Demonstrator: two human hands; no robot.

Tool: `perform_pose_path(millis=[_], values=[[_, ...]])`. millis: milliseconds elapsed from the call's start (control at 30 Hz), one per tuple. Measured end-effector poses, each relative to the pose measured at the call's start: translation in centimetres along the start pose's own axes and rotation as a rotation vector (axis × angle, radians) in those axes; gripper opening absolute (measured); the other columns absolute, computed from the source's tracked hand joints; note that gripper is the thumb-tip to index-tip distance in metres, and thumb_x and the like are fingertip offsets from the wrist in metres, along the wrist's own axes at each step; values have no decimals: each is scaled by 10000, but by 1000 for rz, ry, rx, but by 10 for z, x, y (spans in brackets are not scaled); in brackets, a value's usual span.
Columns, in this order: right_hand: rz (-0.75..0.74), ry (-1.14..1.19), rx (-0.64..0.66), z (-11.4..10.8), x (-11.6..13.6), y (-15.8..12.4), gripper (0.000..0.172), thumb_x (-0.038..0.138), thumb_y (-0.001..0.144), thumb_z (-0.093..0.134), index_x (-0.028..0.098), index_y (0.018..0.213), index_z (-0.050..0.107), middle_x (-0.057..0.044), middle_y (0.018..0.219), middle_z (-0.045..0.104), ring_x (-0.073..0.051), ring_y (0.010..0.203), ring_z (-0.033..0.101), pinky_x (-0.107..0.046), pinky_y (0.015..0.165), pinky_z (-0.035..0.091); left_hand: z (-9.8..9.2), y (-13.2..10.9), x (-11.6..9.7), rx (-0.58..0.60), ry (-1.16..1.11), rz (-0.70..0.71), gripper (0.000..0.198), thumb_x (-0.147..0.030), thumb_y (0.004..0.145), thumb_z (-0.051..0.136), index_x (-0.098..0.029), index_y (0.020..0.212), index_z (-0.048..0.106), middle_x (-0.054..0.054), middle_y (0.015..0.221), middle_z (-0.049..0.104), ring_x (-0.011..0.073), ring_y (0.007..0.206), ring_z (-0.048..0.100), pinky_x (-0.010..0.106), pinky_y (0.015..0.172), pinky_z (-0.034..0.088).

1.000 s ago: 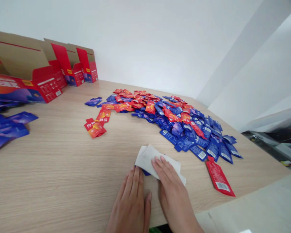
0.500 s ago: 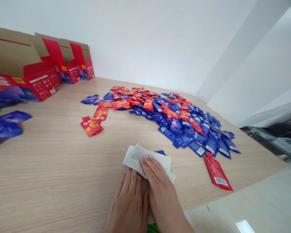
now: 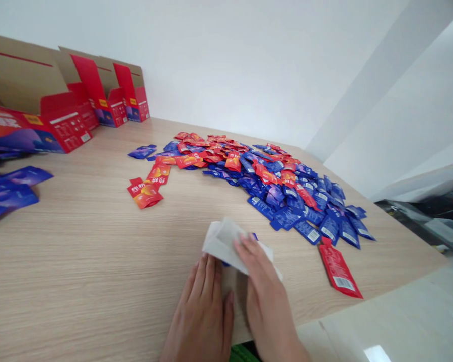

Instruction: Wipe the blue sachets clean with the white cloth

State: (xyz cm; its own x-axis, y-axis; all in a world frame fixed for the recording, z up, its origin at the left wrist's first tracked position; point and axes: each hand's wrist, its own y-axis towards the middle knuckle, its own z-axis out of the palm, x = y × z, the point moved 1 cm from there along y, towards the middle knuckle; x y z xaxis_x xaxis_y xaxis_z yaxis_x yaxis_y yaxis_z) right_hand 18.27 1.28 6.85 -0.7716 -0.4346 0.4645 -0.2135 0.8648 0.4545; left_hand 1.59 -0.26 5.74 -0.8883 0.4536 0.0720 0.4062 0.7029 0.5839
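A folded white cloth [image 3: 224, 241] covers most of a small blue packet [image 3: 225, 263], of which only bits of the edges show. My right hand [image 3: 262, 281] has hold of the cloth from above, its fingers blurred where they press it. To the left, my left hand [image 3: 204, 306] lies flat on the table, fingers stretched and thumb apart. Its fingertips reach the cloth's near edge beside the packet; whether they touch the packet is hidden.
Red and blue sachets [image 3: 249, 171] lie heaped across the table [image 3: 98, 251]. One red pouch [image 3: 340, 269] lies near the right edge. Several open cartons [image 3: 66, 120] stand at the back left, with blue pouches [image 3: 11, 193] in front. A white wall [image 3: 226, 65] rises behind.
My right hand and the cloth have shifted slightly to the right, opening a gap between my hands. The left hand stays nearly in place, and more blue shows under the cloth's near edge.
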Motion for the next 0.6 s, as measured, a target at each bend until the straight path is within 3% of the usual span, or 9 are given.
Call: perform_pose_path(millis=[67,133,300,400,500,600], values=[[-75,-3,79,14,9,5,847,-68,850,380,295,1612,449,-11,1632,509,-184,1530,437,-452,1244,439,1,-1,2,12,-22,17,537,-281,941,473,-42,1417,539,182,1359,719,273,1280,666,394,1037,562],[-56,-38,94,18,4,6,898,-90,783,385,285,1594,480,-14,1616,529,-194,1528,442,-486,1256,423,0,-1,2,4,-4,18,522,-305,952,469,-31,1386,563,184,1349,724,274,1270,671,388,1022,571],[135,-163,13,-14,-43,-8,762,-36,856,394,226,1556,543,-64,1592,557,-239,1514,466,-521,1252,417,-3,4,0,-9,64,-6,573,-333,951,475,14,1400,552,181,1428,676,266,1314,650,365,1032,571],[237,-198,-46,-31,-55,-13,627,40,928,404,206,1496,613,-87,1531,618,-273,1471,525,-554,1237,426,-3,5,-2,-20,75,-15,573,-322,938,481,22,1389,558,188,1403,691,272,1307,656,369,1038,566],[199,-109,-102,-25,-38,-8,572,91,988,393,254,1489,615,-63,1527,625,-257,1457,542,-546,1221,447,-1,4,-2,-41,79,-2,574,-334,945,482,30,1383,556,215,1396,689,288,1311,652,380,1031,566],[10,-9,-4,0,-9,3,727,0,924,385,301,1573,513,-19,1607,542,-212,1513,466,-486,1228,453,3,1,0,-37,50,13,515,-307,942,480,-5,1346,583,207,1359,713,289,1267,674,394,1034,560]])
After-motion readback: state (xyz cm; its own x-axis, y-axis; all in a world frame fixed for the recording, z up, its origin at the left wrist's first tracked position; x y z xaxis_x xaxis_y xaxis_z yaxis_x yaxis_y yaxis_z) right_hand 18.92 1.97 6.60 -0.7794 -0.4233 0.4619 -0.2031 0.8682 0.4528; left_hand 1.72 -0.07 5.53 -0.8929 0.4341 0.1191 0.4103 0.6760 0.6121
